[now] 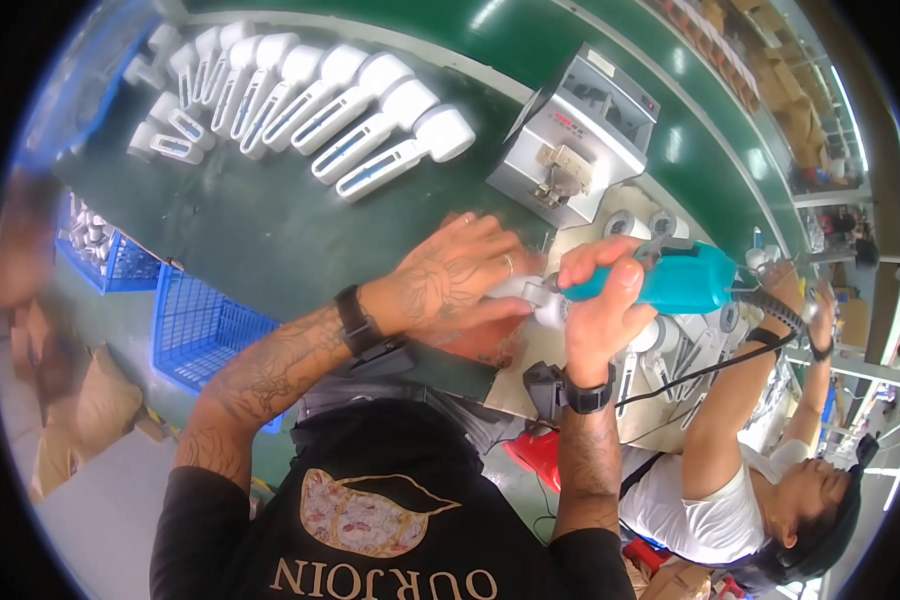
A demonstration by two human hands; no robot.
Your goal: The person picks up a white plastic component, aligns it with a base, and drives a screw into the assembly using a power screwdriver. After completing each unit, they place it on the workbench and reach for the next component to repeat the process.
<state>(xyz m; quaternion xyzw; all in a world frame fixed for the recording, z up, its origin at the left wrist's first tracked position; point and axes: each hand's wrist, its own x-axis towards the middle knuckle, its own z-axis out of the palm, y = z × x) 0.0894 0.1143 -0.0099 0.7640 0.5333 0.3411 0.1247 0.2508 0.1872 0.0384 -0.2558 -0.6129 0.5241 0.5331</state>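
My left hand (460,272) is closed around a white plastic part (538,298), pinning it low over the workbench. Its shape is mostly hidden by my fingers. A teal electric screwdriver (692,280) lies sideways in my right hand (607,310), with fingers and thumb wrapped round its front end. The tool's nose points left at the white part, though whether the tip touches it cannot be made out. Beyond my left hand, several white plastic housings (370,110) with round heads and slotted handles stand in a slanting row on the dark green mat (300,240).
A grey metal screw feeder (580,140) stands at the bench's far side. More white parts (660,365) lie to the right, under the screwdriver's cable (710,365). A co-worker (710,490) in a white shirt works close by on the right. Blue crates (205,325) sit below the left edge.
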